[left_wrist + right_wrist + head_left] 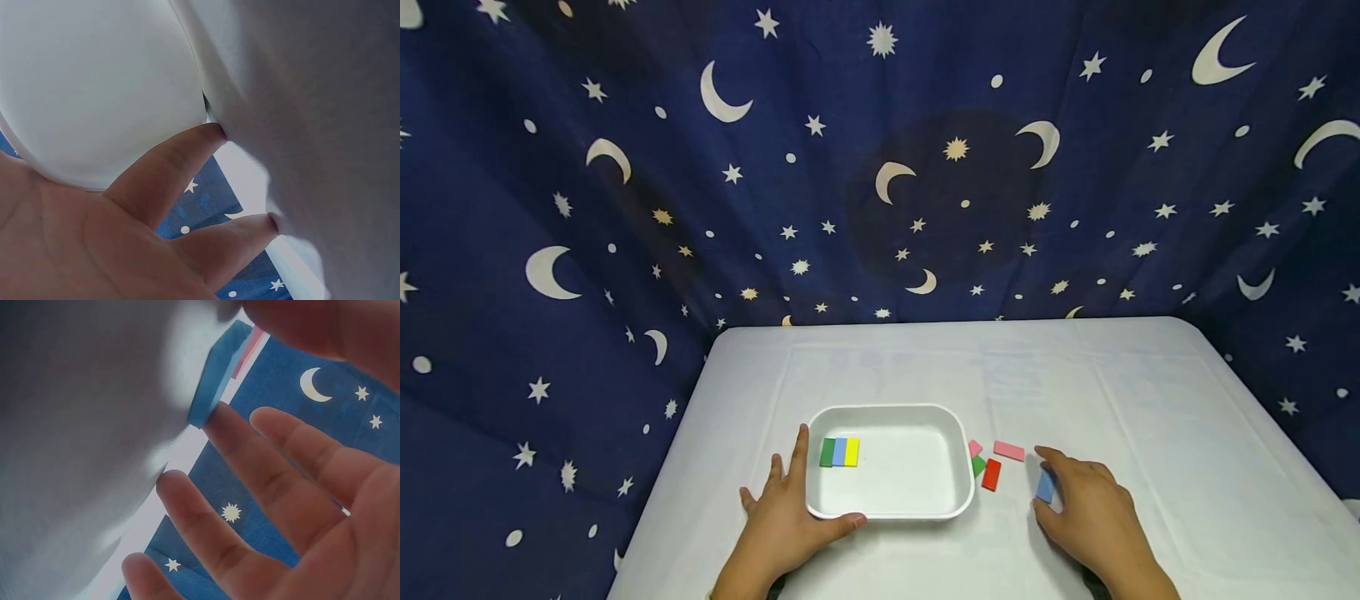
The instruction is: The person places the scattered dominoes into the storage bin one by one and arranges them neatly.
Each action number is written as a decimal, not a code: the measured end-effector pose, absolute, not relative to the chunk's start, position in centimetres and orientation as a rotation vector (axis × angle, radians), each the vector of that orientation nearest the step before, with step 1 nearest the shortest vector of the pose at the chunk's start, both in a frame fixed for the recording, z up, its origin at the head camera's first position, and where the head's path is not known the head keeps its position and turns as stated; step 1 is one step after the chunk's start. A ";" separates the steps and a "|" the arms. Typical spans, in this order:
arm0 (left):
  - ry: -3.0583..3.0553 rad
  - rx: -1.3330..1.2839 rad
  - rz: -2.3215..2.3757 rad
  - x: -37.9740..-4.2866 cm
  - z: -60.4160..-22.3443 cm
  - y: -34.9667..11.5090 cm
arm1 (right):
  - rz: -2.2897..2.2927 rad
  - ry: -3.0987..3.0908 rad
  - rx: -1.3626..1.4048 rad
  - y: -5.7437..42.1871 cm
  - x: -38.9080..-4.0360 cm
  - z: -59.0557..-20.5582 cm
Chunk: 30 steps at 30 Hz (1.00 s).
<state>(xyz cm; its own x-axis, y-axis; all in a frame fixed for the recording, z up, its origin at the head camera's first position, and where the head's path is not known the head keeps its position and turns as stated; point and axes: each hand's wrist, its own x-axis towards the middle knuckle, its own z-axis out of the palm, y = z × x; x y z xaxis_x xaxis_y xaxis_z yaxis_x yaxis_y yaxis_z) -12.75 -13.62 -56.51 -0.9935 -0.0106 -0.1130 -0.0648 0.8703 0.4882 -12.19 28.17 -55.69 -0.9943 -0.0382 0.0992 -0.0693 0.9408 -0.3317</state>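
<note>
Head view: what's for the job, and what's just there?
Seems for the job:
white tray
green block, blue block, yellow block inside
second blue block by right hand
two pink blocks
red block
second green block

Just there:
starry curtain
white tablecloth

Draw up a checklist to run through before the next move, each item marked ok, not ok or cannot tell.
1. Left hand at the white tray: ok, index finger along its left side, thumb by the near rim.
2. Right hand at the loose blue block: ok, thumb and fingers around it.
3. Firm grip on that block: cannot tell.
4. Table between right hand and tray free of blocks: not ok, a red block and a long pink block lie there, among others.
5. Bare room inside the tray: ok, right of the yellow block.
</note>
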 end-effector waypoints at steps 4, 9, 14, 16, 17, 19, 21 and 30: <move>2.936 -0.061 0.767 -12.8 -56.5 -13.6 | 0.508 -3.008 0.091 28.2 -12.3 -55.5; 2.931 -0.064 0.768 -12.8 -56.5 -13.7 | 0.501 -3.030 0.083 28.3 -12.2 -55.3; 2.924 -0.067 0.772 -12.7 -56.4 -13.7 | 0.483 -3.024 0.088 28.4 -12.2 -55.4; 2.924 -0.066 0.773 -12.7 -56.4 -13.7 | 0.479 -3.017 0.092 28.4 -12.1 -55.4; 2.924 -0.064 0.773 -12.8 -56.4 -13.7 | 0.476 -3.014 0.092 28.4 -12.1 -55.5; 2.928 -0.062 0.773 -12.8 -56.4 -13.7 | 0.473 -3.016 0.092 28.4 -12.2 -55.4; 2.929 -0.060 0.774 -12.8 -56.4 -13.7 | 0.478 -3.025 0.087 28.3 -12.2 -55.4; 2.927 -0.059 0.780 -12.8 -56.3 -13.6 | 0.468 -3.062 0.060 28.1 -12.3 -55.3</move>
<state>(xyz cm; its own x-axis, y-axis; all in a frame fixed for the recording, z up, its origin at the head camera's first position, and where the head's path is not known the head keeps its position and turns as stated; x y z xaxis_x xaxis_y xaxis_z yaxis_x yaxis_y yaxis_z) -12.77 -13.58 -56.32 -0.9930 -0.0089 -0.1174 -0.0661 0.8671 0.4937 -12.26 28.15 -55.27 -0.9983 -0.0318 0.0484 -0.0448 0.9537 -0.2973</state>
